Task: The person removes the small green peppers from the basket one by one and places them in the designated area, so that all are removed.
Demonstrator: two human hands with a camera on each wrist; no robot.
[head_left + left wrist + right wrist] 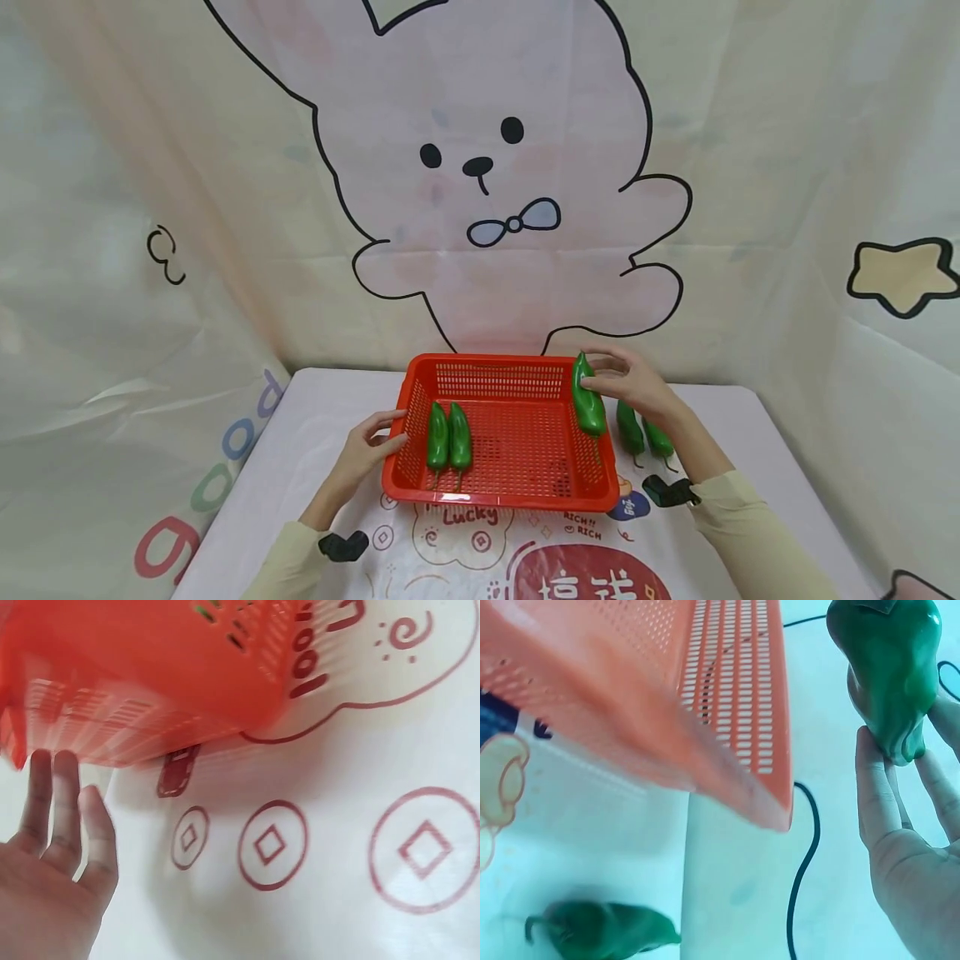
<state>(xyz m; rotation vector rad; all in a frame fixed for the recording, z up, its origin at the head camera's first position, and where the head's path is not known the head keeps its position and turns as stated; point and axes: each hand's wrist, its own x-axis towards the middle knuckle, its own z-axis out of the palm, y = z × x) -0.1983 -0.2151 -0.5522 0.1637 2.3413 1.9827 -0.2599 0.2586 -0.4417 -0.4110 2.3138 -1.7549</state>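
My right hand pinches a green chili pepper by one end, over the right rim of the red basket. In the right wrist view this held pepper hangs beyond the basket's wall, fingertips and thumb around its tip. My left hand is at the basket's left side; in the left wrist view its straight fingers reach up to the slotted wall. Inside the basket, at the left, two green chili peppers lie side by side.
Right of the basket, under my right forearm, lie two more green peppers. A black cable runs over the white surface in the right wrist view. The printed tablecloth spreads in front, and a cartoon backdrop stands behind.
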